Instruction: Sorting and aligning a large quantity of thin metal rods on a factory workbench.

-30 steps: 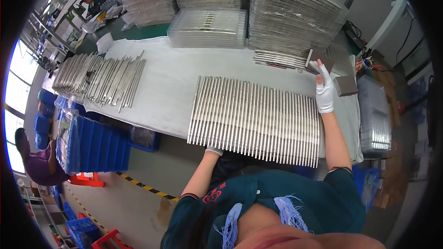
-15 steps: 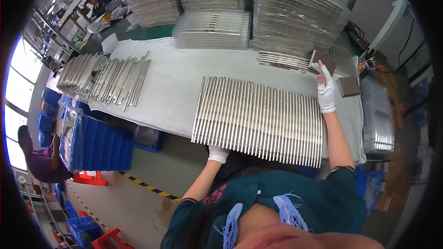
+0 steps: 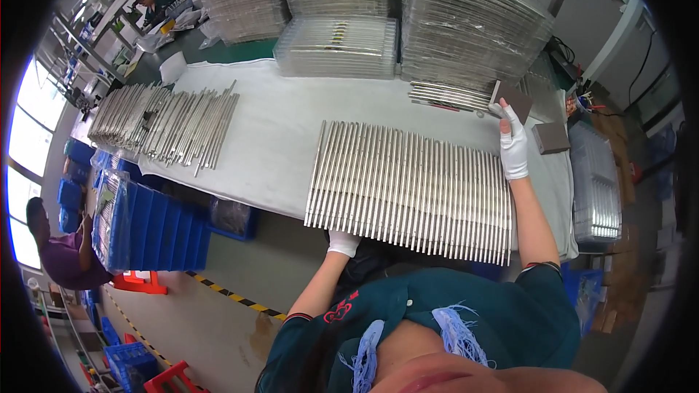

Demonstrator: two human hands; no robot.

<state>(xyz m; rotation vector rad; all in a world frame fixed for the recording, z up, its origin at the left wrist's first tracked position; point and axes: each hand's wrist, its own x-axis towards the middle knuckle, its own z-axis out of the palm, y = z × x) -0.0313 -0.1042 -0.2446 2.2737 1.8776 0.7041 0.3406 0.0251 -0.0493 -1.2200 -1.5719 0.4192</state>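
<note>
A wide row of slim, shiny silver metal rods (image 3: pixel 411 193) lies side by side on a table covered with pale cloth (image 3: pixel 273 131), the near ends jutting past its front edge. The left hand (image 3: pixel 344 241), in a white glove, is under the row's near left edge; its fingers are hidden, so their grip cannot be told. The right hand (image 3: pixel 515 151), white-gloved with bare fingertips, stands at the row's right end, fingers straight and spread, just beside a brown rectangular block (image 3: pixel 515 103). A loose pile of silver rods (image 3: pixel 164 125) lies far left. Behind rise tall stacks of clear plastic trays (image 3: pixel 473 25).
</note>
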